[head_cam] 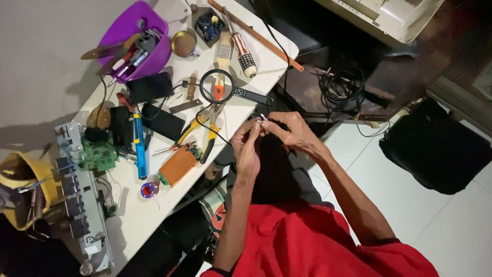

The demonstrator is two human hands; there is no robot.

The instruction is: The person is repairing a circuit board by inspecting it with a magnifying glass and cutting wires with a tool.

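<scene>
Head view: you're pinching a small pale-tipped part (pixel 263 117) between left hand (pixel 247 146) and right hand (pixel 292 131), both closed narrow on it, just right of the magnifier (pixel 217 86). Pliers (pixel 200 134) lying unused on counter (pixel 134 215); work looks mid-way.

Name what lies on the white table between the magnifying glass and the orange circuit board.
In the head view, yellow-handled pliers lie between the magnifying glass and the orange circuit board on the white table, with a thin black wire crossing them.
</scene>
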